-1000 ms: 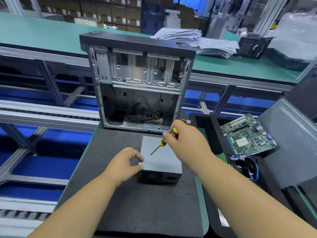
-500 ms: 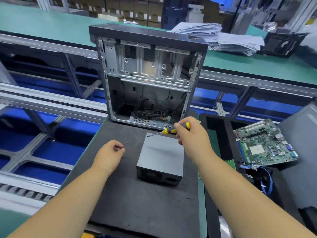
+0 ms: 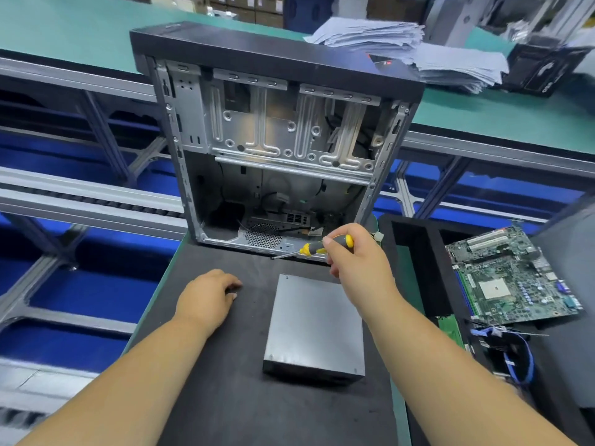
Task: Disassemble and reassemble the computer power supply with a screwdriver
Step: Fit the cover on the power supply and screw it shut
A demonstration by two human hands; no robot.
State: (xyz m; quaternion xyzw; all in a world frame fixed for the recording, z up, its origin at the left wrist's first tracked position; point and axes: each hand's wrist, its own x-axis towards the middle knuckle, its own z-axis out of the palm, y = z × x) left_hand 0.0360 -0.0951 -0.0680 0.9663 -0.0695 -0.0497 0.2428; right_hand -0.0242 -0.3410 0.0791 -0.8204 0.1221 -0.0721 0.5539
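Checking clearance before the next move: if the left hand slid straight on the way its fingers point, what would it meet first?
Probably the power supply: the left hand lies on the mat, fingers pointing right toward its near side. Bare mat lies between; depth is uncertain.

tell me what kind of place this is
Probably an electronics assembly or repair line: an opened computer case stands on a padded work mat, a bare motherboard lies in a tray, and roller conveyor rails run alongside.
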